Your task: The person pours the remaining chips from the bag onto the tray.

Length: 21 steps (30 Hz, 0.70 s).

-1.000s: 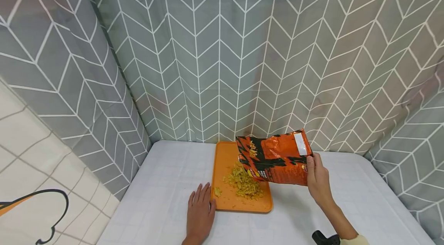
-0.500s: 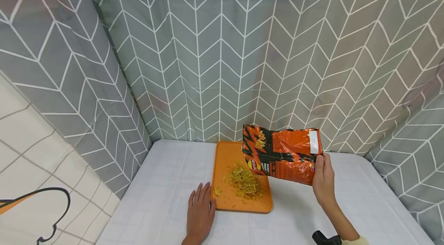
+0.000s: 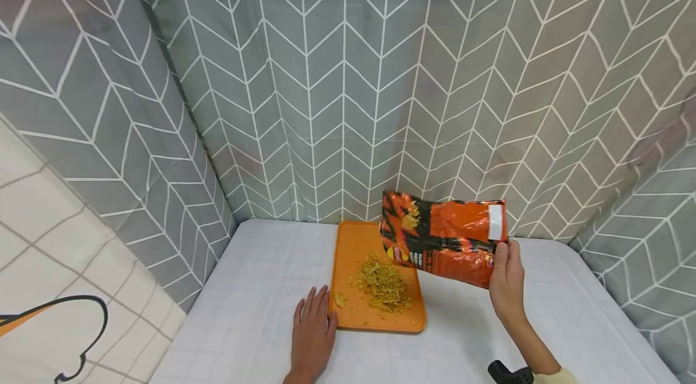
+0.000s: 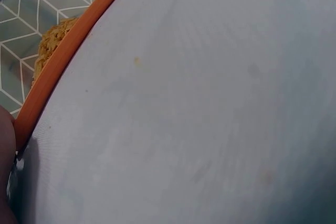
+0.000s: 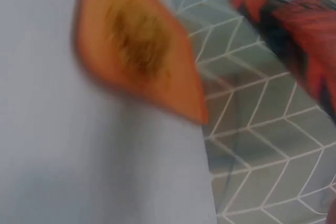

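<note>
My right hand (image 3: 507, 284) grips the right end of an orange and black snack bag (image 3: 443, 238), holding it tilted in the air over the far right part of an orange tray (image 3: 353, 239). The bag's left end hangs above the tray's right side. A heap of yellow crumbled chips (image 3: 383, 286) lies on the tray, with a small clump (image 3: 340, 300) near its left edge. Beside that left edge, my left hand (image 3: 313, 336) rests flat with straight fingers, its thumb touching the rim. In the right wrist view, the bag (image 5: 299, 30) and tray are blurred.
A white cloth-covered table (image 3: 261, 287) lies under the tray. Behind it hangs a grey curtain (image 3: 326, 100) with white chevron lines, which also closes off both sides. A few tiny crumbs dot the cloth in the left wrist view.
My right hand has lifted the snack bag up and to the right, with most of that motion in the first half second. The left hand, tray and heap have stayed put.
</note>
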Each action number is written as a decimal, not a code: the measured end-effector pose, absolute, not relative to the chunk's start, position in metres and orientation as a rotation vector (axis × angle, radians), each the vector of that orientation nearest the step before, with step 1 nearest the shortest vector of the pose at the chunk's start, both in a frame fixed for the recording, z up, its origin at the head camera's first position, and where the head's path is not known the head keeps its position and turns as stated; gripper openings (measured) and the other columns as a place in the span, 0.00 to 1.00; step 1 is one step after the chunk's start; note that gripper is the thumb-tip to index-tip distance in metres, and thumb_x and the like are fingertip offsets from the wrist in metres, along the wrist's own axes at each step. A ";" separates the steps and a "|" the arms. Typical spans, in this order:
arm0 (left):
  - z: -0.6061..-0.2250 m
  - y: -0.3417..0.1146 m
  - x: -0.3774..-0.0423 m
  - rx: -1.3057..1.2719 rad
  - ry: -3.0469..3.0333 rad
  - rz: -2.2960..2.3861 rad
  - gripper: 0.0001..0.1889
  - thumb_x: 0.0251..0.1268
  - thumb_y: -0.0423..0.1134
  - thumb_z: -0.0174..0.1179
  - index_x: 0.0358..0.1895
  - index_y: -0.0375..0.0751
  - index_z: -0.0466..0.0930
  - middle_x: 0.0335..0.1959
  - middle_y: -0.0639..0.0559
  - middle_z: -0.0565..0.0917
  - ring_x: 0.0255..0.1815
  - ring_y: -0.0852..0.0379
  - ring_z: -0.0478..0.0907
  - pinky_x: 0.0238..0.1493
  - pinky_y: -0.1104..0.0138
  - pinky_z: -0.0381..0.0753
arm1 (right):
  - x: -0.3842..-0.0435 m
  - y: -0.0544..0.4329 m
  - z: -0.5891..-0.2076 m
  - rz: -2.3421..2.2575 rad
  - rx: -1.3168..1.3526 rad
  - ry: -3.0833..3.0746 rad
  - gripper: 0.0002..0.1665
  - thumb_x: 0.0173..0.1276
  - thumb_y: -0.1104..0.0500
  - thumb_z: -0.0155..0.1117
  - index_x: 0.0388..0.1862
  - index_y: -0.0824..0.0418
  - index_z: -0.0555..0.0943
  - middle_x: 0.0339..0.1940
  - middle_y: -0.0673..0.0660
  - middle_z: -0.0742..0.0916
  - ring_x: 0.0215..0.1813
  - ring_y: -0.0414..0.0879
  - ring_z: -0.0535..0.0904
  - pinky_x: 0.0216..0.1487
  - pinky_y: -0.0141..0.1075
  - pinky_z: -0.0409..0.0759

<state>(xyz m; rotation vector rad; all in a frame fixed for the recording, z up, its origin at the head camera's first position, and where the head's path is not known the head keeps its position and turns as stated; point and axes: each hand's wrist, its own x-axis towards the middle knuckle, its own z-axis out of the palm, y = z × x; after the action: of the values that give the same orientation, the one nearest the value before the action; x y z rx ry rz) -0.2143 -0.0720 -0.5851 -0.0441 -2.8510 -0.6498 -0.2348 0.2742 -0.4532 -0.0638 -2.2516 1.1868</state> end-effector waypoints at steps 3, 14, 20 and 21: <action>-0.586 -0.071 -0.214 -0.040 -2.849 -0.658 0.26 0.78 0.48 0.53 0.73 0.42 0.73 0.75 0.50 0.74 0.81 0.45 0.64 0.82 0.44 0.61 | -0.234 0.274 -0.456 1.048 0.029 -2.298 0.17 0.86 0.58 0.41 0.58 0.70 0.70 0.39 0.61 0.84 0.35 0.27 0.69 0.30 0.23 0.71; -0.588 -0.073 -0.215 -0.035 -2.852 -0.652 0.26 0.78 0.48 0.52 0.73 0.43 0.72 0.75 0.51 0.74 0.81 0.45 0.64 0.82 0.44 0.60 | -0.236 0.273 -0.454 1.187 -0.047 -2.274 0.20 0.87 0.54 0.38 0.61 0.69 0.68 0.43 0.54 0.82 0.37 0.29 0.71 0.32 0.23 0.74; -0.588 -0.073 -0.216 -0.039 -2.848 -0.646 0.26 0.78 0.48 0.53 0.73 0.42 0.72 0.75 0.50 0.74 0.81 0.45 0.64 0.82 0.44 0.61 | -0.235 0.274 -0.456 1.126 -0.044 -2.309 0.20 0.87 0.55 0.39 0.61 0.70 0.69 0.44 0.59 0.83 0.37 0.27 0.69 0.32 0.21 0.74; -0.588 -0.074 -0.216 -0.037 -2.851 -0.643 0.26 0.78 0.49 0.53 0.73 0.43 0.72 0.75 0.50 0.74 0.81 0.45 0.64 0.82 0.44 0.61 | -0.236 0.274 -0.455 1.176 -0.073 -2.282 0.21 0.87 0.54 0.37 0.62 0.69 0.68 0.44 0.55 0.82 0.38 0.28 0.70 0.32 0.20 0.75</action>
<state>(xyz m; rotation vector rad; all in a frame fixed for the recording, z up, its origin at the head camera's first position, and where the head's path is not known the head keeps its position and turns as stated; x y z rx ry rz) -0.2157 -0.0737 -0.5883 -0.0367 -2.8508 -0.6428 -0.2357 0.2741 -0.4551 -0.0732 -2.2821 1.1763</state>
